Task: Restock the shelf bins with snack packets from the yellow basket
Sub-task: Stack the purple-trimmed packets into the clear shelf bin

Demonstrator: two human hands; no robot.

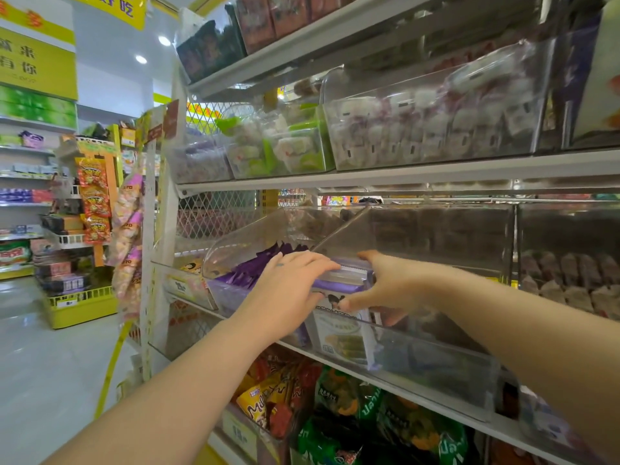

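Fingers of the left hand (288,290) curl over a stack of purple packets (339,283); the right hand (392,292) grips its other end. The stack is at the open top of a clear bin (443,367) on the shelf (523,427), above a white packet (342,333) inside.

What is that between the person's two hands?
A stack of purple snack packets, gripped between the left hand and the right hand over a clear bin, seen in the head view.
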